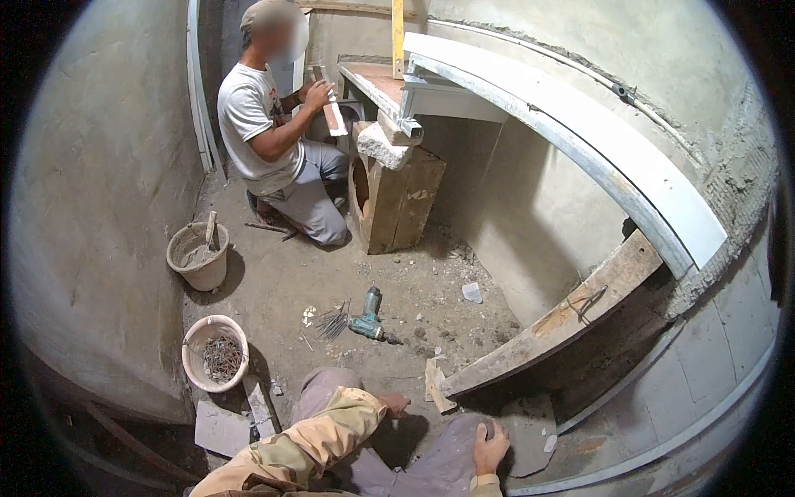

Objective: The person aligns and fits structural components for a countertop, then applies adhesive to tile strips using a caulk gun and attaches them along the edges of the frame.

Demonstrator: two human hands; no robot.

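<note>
My left hand (396,404) extends from a tan and green sleeve near my left knee, above the floor; its fingers are too small and foreshortened to tell how they are held. On my right knee rests my right hand (490,448), fingers a little spread, with nothing visible in it. In front of my knees a green and black cordless drill (370,319) lies on the floor, its bit pointing right. Several thin dark rods (334,321) are beside it. A small wood piece (438,386) lies just beyond my hands.
Another person (263,132) kneels at the back left, holding a reddish board (332,109). Two buckets (199,269) (192,364) stand left. A wooden box (396,211) supports a metal frame; a white curved panel (580,124) and a wooden beam (551,323) are on the right.
</note>
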